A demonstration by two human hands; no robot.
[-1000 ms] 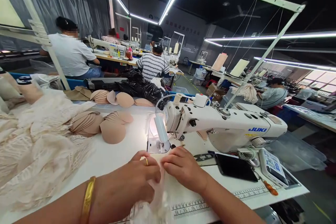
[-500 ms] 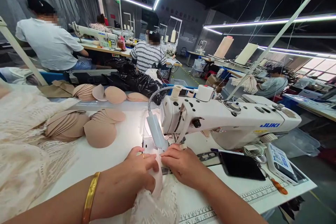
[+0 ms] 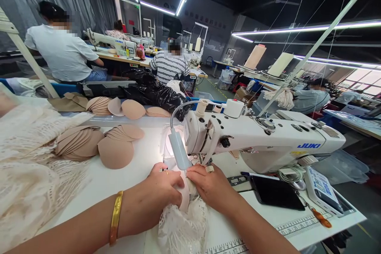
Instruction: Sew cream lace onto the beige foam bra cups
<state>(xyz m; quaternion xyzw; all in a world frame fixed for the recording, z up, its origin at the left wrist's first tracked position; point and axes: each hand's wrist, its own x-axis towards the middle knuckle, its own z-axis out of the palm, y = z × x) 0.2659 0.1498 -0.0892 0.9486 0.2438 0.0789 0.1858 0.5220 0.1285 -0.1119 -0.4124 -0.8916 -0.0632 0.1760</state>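
Note:
My left hand (image 3: 157, 196), with a gold bangle at the wrist, curls its fingers over a pale pink bra pad (image 3: 183, 195) below the sewing machine's lamp. At the pad's right edge, my right hand (image 3: 210, 186) has its fingers together, pinching cream lace fabric (image 3: 184, 226) close to the needle area. The lace bunches between my wrists and hangs toward me. The white sewing machine (image 3: 268, 139) stands just beyond my hands. Its lamp (image 3: 179, 151) and my fingers hide the needle and presser foot.
Beige pads (image 3: 116, 152) lie in fanned stacks at the left, beside a heap of cream lace (image 3: 32, 158). To the right are a black phone (image 3: 276, 191), a white control box (image 3: 324, 190) and a ruler strip (image 3: 297, 222). Co-workers sit beyond the table.
The view has shifted slightly, moving the scene a little right. My hands remain at the pad, and more gathered lace shows between them beside the pad's right edge.

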